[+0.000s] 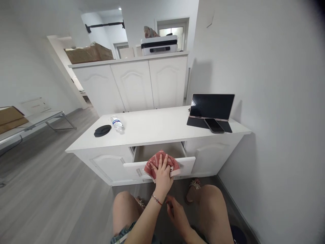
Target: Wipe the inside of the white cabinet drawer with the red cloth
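Observation:
A red patterned cloth [155,162] lies over the top edge of the open drawer's white front [186,164] in a low white cabinet. My left hand [162,176] rests flat on the cloth with its fingers stretched out and spread; a thin red bracelet is on the wrist. My right hand [176,211] hangs lower, between my bare knees, fingers loosely bent and apart, holding nothing. The drawer's inside [159,149] looks bare as far as I can see.
On the cabinet top [152,127] lie a water bottle [117,122] on its side, a dark round pad [102,130], a propped tablet [212,106] and a phone [213,125]. A wall stands close on the right. Taller white cabinets [134,84] stand behind; a bench [30,120] is at left.

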Motion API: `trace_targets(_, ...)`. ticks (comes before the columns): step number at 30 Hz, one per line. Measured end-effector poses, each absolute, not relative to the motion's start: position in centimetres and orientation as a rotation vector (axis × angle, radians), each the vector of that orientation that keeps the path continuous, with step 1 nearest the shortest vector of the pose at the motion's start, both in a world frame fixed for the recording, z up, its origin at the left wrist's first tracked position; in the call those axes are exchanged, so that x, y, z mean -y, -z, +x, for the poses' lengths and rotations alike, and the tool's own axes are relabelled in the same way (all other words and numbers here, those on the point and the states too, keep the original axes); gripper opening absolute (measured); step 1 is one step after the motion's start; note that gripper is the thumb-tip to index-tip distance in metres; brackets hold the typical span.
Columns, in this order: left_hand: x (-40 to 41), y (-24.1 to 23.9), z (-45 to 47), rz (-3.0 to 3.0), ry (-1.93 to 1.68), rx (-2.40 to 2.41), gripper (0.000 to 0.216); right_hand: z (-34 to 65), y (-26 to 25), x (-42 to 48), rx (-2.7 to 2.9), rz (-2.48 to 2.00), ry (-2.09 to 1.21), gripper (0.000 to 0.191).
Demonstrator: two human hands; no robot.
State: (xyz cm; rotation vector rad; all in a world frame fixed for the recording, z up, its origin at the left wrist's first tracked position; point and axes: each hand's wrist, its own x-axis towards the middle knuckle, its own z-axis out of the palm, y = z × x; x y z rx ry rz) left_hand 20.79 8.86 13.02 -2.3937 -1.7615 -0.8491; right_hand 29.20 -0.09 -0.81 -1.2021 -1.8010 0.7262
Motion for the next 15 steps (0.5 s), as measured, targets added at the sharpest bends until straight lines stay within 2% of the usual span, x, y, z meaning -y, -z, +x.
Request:
trace_targets(10, -9.9, -12.9, 24.7, -2.624, 0.814, 1.585, 0.027, 29.8, 1.9, 3.5, 1.793, -1.157, -0.866, 0.039)
trace_targets(15, -10.4, -12.5, 26.6, -2.701, 0.761, 1.464, 0.02, 31.2, 2.9, 4.2, 1.792, -1.202, -0.907, 0.042)
